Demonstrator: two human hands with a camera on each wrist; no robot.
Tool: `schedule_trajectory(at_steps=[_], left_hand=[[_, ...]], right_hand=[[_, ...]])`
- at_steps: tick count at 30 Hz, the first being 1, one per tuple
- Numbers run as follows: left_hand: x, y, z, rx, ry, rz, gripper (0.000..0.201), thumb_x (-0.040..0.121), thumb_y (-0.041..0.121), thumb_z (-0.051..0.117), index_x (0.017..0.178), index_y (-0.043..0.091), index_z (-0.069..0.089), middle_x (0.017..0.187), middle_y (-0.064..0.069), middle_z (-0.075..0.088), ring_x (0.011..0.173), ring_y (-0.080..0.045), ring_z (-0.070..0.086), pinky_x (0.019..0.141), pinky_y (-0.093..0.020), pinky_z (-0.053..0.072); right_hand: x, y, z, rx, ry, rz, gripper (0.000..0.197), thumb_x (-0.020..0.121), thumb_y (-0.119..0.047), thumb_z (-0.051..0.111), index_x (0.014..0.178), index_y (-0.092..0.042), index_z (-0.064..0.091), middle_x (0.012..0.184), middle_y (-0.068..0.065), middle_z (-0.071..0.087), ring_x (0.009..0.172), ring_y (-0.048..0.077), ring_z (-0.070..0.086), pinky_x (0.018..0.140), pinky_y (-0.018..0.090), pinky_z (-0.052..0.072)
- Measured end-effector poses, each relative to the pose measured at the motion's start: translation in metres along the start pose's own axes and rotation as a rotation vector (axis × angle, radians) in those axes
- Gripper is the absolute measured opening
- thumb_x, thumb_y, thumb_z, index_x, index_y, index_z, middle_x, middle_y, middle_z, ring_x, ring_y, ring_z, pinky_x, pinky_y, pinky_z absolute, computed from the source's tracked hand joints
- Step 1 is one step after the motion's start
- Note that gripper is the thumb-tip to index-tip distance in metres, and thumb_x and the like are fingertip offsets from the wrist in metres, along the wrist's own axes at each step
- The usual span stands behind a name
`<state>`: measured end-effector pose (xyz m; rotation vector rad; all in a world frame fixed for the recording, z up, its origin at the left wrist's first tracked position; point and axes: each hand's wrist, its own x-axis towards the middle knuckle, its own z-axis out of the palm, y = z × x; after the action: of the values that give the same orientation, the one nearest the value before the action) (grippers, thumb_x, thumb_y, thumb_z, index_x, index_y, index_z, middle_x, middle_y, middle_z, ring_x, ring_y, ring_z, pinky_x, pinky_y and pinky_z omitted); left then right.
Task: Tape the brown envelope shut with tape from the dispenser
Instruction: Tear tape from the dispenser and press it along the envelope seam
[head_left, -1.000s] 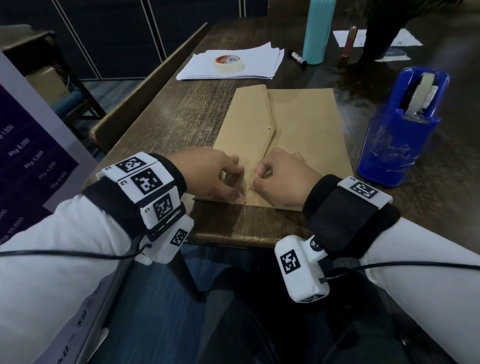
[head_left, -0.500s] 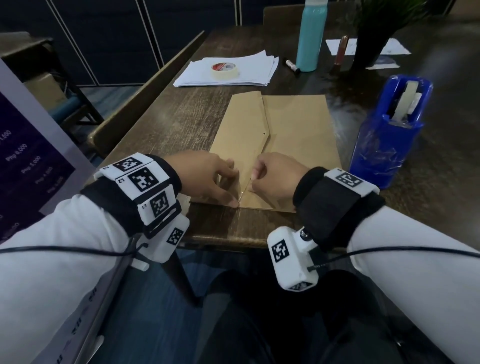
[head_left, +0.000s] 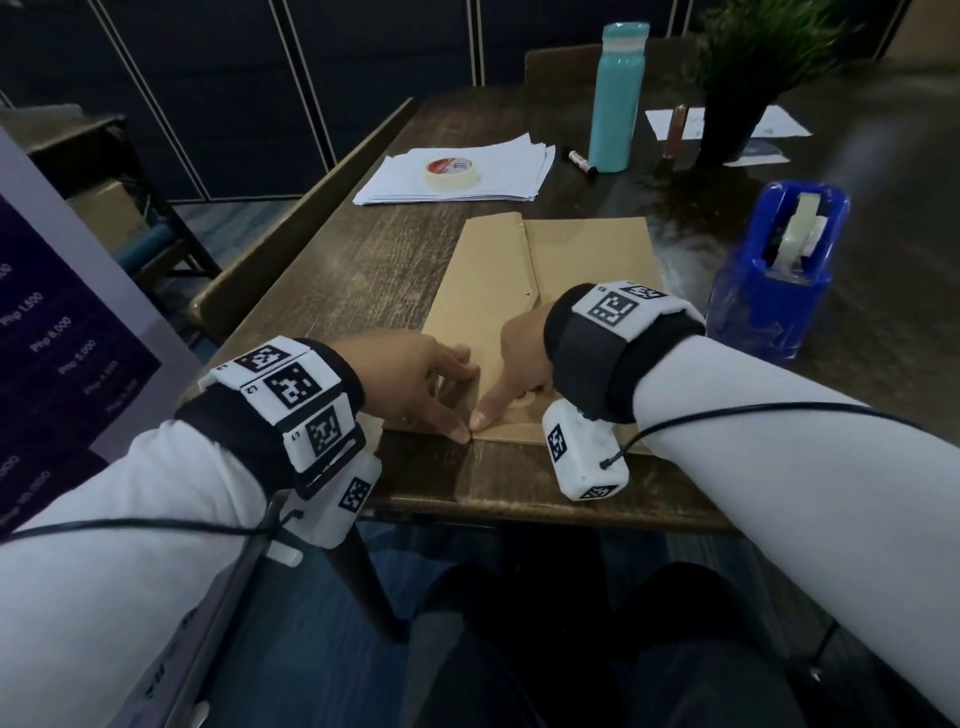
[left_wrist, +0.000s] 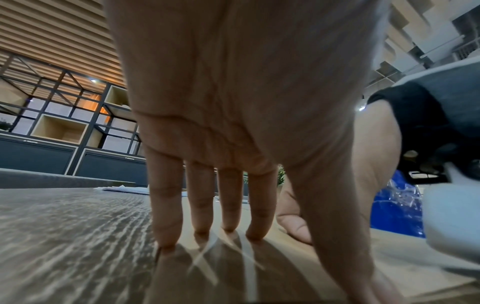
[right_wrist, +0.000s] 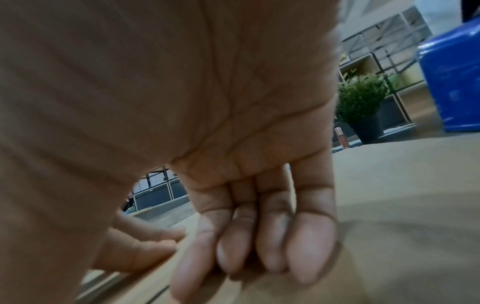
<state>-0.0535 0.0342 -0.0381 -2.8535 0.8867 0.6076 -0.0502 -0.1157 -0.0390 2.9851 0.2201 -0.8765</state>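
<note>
The brown envelope (head_left: 582, 260) lies flat on the dark wooden table, flap seam running toward me. My left hand (head_left: 415, 384) rests on its near left part with straight fingers (left_wrist: 166, 226) pressing down; a glossy streak, possibly clear tape (left_wrist: 205, 261), shows by the fingertips. My right hand (head_left: 519, 358) sits beside it. Its thumb (head_left: 485, 413) is stretched onto the seam at the near edge. The other right fingers (right_wrist: 259, 246) are curled with their tips on the paper and hold nothing. The blue tape dispenser (head_left: 774, 280) stands right of the envelope, apart from both hands.
A roll of masking tape (head_left: 451, 172) sits on a stack of white sheets (head_left: 498, 166) behind the envelope. Farther back are a teal bottle (head_left: 618, 98), a marker (head_left: 582, 162) and a potted plant (head_left: 748, 78). The table edge (head_left: 519, 506) is just below my wrists.
My right forearm has swung up over the envelope's near right part and its thumb now points at the near edge. The left fingers have straightened from a pinch to lie flat.
</note>
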Motion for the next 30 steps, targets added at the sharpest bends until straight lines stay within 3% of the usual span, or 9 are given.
schedule_trajectory(at_steps=[4,7,10,14,17,21,25,27,30], left_hand=[[0.000,0.000,0.000,0.011,0.010,0.003,0.082,0.073,0.061,0.068,0.144,0.038,0.035,0.154,0.026,0.023,0.135,-0.011,0.038,0.100,-0.029,0.035],[0.001,0.000,0.000,0.021,0.013,0.000,0.081,0.073,0.060,0.067,0.145,0.037,0.036,0.154,0.026,0.023,0.134,-0.012,0.040,0.097,-0.029,0.036],[0.001,-0.001,0.001,0.025,0.010,0.004,0.081,0.074,0.061,0.067,0.145,0.037,0.036,0.154,0.026,0.024,0.134,-0.013,0.040,0.097,-0.031,0.037],[0.001,-0.002,0.001,0.023,0.016,0.006,0.082,0.073,0.062,0.067,0.144,0.038,0.036,0.153,0.026,0.024,0.134,-0.012,0.040,0.098,-0.030,0.036],[0.002,-0.002,0.002,0.019,0.020,0.002,0.083,0.072,0.062,0.068,0.144,0.038,0.036,0.153,0.026,0.023,0.136,-0.011,0.039,0.100,-0.030,0.035],[0.002,-0.002,0.003,0.021,0.026,0.001,0.084,0.071,0.062,0.068,0.144,0.038,0.035,0.153,0.027,0.022,0.136,-0.011,0.039,0.098,-0.030,0.036],[0.003,-0.003,0.003,0.009,0.027,0.005,0.084,0.071,0.061,0.069,0.144,0.037,0.036,0.153,0.026,0.023,0.135,-0.011,0.040,0.100,-0.030,0.037],[0.003,-0.003,0.003,0.015,0.024,0.007,0.083,0.072,0.061,0.069,0.144,0.037,0.035,0.153,0.026,0.023,0.134,-0.012,0.041,0.100,-0.031,0.037],[0.003,-0.004,0.003,0.024,0.024,0.008,0.083,0.072,0.061,0.068,0.144,0.038,0.035,0.153,0.027,0.023,0.133,-0.012,0.041,0.100,-0.031,0.037]], right_hand=[[0.006,-0.003,0.000,-0.098,-0.012,0.004,0.058,0.073,-0.069,0.061,0.067,-0.013,0.050,0.065,-0.001,0.055,0.061,0.013,0.049,0.067,0.029,0.041],[0.012,-0.002,-0.002,-0.108,-0.033,0.026,0.057,0.075,-0.067,0.061,0.068,-0.012,0.050,0.068,0.000,0.055,0.065,0.015,0.051,0.079,0.031,0.042],[0.019,0.002,-0.004,-0.055,-0.095,0.043,0.051,0.080,-0.059,0.061,0.074,-0.010,0.051,0.075,0.001,0.056,0.067,0.014,0.051,0.082,0.031,0.043],[0.017,0.009,-0.005,0.026,-0.066,-0.001,0.045,0.083,-0.054,0.063,0.080,-0.010,0.056,0.075,0.001,0.057,0.063,0.012,0.050,0.066,0.024,0.044],[0.013,0.013,-0.005,0.153,-0.076,-0.032,0.044,0.076,-0.059,0.068,0.071,-0.016,0.061,0.063,-0.004,0.058,0.059,0.010,0.051,0.058,0.021,0.043],[0.017,0.001,-0.006,-0.071,-0.054,-0.024,0.057,0.067,-0.072,0.065,0.065,-0.015,0.057,0.051,-0.005,0.059,0.060,0.015,0.052,0.072,0.029,0.045],[0.022,-0.004,-0.005,-0.192,-0.063,-0.002,0.056,0.071,-0.073,0.059,0.069,-0.017,0.056,0.068,-0.003,0.059,0.074,0.018,0.057,0.089,0.034,0.045],[0.025,-0.003,-0.006,-0.195,-0.086,0.015,0.055,0.076,-0.071,0.056,0.077,-0.016,0.059,0.071,-0.002,0.058,0.082,0.019,0.057,0.092,0.035,0.045],[0.027,0.002,-0.009,-0.101,-0.083,0.010,0.049,0.078,-0.062,0.062,0.073,-0.014,0.057,0.070,-0.001,0.059,0.070,0.018,0.055,0.091,0.035,0.047]])
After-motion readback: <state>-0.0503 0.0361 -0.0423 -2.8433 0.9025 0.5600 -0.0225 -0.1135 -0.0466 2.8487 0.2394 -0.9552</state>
